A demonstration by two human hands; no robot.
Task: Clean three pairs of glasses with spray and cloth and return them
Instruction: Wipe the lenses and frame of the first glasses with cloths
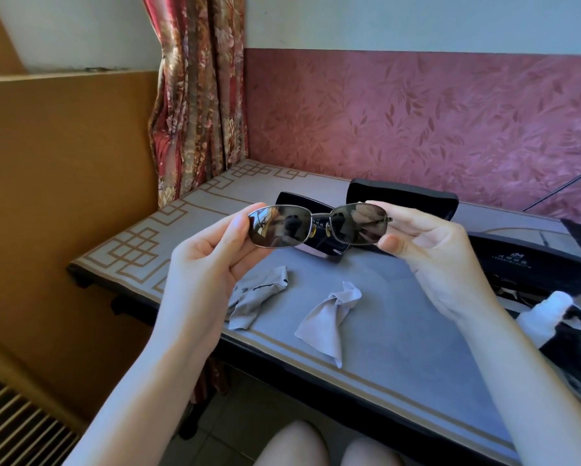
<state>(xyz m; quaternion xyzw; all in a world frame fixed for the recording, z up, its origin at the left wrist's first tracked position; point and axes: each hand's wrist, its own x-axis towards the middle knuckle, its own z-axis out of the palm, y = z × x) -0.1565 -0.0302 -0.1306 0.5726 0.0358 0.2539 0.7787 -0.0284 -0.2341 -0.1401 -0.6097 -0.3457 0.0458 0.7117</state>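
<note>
Fingers (238, 227) (2 hands) hold sunglasses (319, 225) above table (400, 348).

1. Dark-lensed metal-framed sunglasses (319, 227) held above the grey patterned-edge surface (400, 348), left hand (208, 253) at the left lens end, right hand (430, 250) at the right.
2. Two open black glasses cases (403, 200) behind the sunglasses, on the surface.
3. Crumpled grey cloth (258, 295) left, second grey cloth (329, 314) right of it, both below the sunglasses.
4. Closed black case with printed logo (517, 260) far right; white spray bottle (544, 314) in front of it.
</note>
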